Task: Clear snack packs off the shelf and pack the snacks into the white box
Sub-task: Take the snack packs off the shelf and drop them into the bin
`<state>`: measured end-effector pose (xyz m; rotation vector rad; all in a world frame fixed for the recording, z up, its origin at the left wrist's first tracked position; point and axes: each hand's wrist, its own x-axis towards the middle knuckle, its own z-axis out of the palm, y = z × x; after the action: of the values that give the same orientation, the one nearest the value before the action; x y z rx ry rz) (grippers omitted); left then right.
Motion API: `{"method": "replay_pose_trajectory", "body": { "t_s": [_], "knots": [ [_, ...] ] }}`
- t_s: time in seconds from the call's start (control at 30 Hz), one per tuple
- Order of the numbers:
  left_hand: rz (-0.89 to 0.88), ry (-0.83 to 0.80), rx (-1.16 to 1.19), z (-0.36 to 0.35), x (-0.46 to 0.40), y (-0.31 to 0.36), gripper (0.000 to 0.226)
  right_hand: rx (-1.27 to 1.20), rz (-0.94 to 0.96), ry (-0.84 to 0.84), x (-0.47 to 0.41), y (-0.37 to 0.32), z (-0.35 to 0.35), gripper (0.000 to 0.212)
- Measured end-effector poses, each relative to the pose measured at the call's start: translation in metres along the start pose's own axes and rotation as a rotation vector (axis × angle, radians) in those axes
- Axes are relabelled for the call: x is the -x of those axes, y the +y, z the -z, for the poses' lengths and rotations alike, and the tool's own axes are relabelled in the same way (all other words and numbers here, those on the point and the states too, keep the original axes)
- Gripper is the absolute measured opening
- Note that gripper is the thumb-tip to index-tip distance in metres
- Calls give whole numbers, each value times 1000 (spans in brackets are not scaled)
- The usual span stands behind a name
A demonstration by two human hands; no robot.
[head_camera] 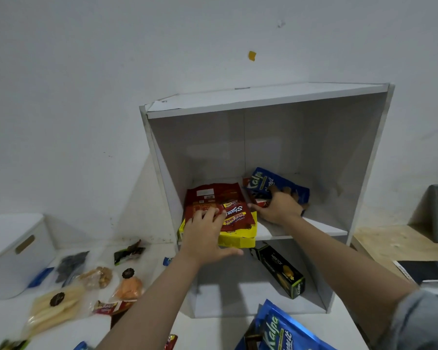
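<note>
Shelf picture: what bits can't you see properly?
Head view only:
- Red packs under the blue pack: mostly hidden by it and the right hand.
- Yellow box: covered by the red bag and left hand.
- White box: cut off by the left edge; inside unseen.
- Blue bag below: cut by the bottom edge.
- Whether either hand's grip has closed: unclear.

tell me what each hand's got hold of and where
Left hand lies flat on the red snack pack, near its front edge. Right hand presses the blue Kalpa pack at its lower end; closed grips unclear.
</note>
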<state>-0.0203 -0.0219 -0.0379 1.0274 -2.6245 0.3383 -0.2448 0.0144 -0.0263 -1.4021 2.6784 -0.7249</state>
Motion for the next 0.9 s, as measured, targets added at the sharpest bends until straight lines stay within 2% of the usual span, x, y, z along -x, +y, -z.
{"method": "replay_pose_trajectory", "body": {
  "t_s": [0.1, 0.33, 0.47, 0.57, 0.67, 0.8, 0.9],
  "knots": [
    [6, -21, -5, 2, -1, 0, 107, 88, 13, 84, 4, 0, -1, 77],
    [-3, -31, 58, 9, 0, -1, 83, 72, 134, 110, 10, 10, 6, 72],
    [-4, -31, 99, 21, 0, -4, 74, 82, 141, 111, 28, 13, 13, 81],
    [-54, -18, 140, 33, 7, -3, 79, 55, 133, 104, 45, 16, 18, 88],
    [-38, 81, 238, 45, 21, 2, 69, 30, 134, 124, 66, 22, 21, 87],
    [147, 309, 494, 58, 44, 10, 41, 8, 126, 107, 93, 22, 26, 77],
    [272, 427, 730, 71, 58, 14, 39, -184, 100, 114, 121, 16, 27, 67]
  ]
}}
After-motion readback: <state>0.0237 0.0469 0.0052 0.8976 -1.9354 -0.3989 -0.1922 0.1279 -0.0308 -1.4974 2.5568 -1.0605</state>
